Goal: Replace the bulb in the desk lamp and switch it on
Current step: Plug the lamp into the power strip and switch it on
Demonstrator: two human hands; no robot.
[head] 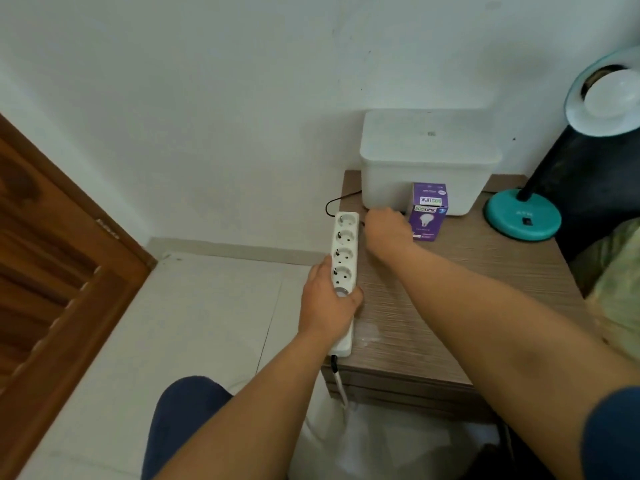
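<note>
Now — steadying the power strip (343, 271) with my left hand (329, 299) while my right hand (388, 230) reaches for the lamp's black cord (337, 200).

My left hand is wrapped around the strip near its lower sockets, pinning it to the edge of the wooden table (467, 299); my right hand is curled beside the top socket, though I cannot tell whether it grips a plug, since the fingers hide it. To do this well, I'd keep the strip flat and pressed down, line the pins up squarely and push straight in. The desk lamp (523, 216) stands well apart at the right, a white bulb (613, 95) seated in its teal shade. The purple bulb box (427, 211) sits just beside my right hand, in front of the white bin (429, 157) — easy to knock over.
</note>
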